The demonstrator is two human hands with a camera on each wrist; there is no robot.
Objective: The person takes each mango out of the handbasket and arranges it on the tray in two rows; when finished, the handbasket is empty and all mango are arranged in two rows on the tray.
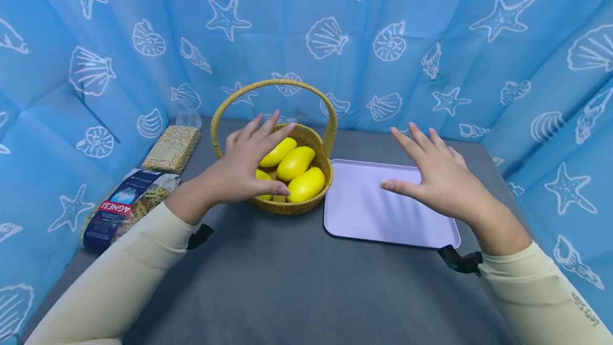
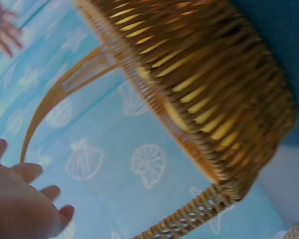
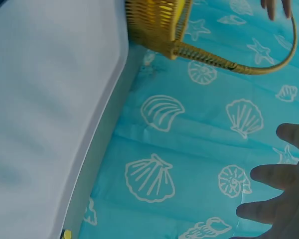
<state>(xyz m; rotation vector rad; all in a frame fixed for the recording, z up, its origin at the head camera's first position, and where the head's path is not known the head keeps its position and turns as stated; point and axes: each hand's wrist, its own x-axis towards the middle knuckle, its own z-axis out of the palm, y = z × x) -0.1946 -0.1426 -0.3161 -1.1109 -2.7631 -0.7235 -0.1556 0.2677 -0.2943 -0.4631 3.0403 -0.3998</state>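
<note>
Spread apart in left grip (image 1: 246, 165) and right grip (image 1: 441, 179), holding nothing. Could snag handle (image 1: 333, 129) of basket (image 1: 289, 208) if lowered carelessly, spilling yellow fruit (image 1: 296, 163) near far edge of tabletop (image 1: 287, 281).

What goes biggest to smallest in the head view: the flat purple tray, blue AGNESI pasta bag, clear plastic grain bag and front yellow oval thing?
1. Purple tray
2. Pasta bag
3. Grain bag
4. Front yellow thing
</note>
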